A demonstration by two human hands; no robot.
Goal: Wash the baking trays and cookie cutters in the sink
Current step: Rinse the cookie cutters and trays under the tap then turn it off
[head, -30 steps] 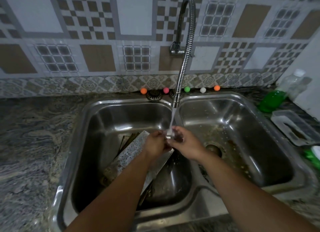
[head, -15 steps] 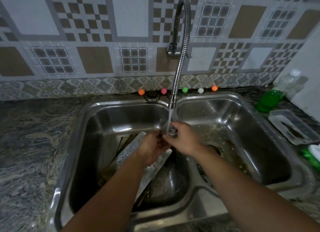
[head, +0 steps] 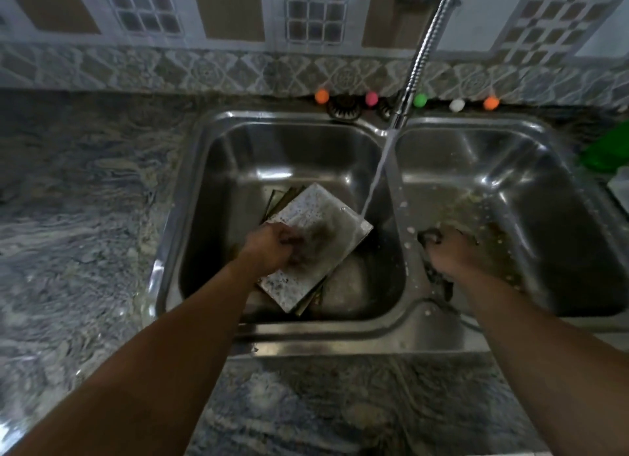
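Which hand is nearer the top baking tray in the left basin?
Left. The left hand rests on the top baking tray, at its near-left edge. The right hand is apart from it, down in the right basin beyond the divider.

No legible text, label, brand, number or sign was found in the head view. Surfaces were checked and none carried readable writing.
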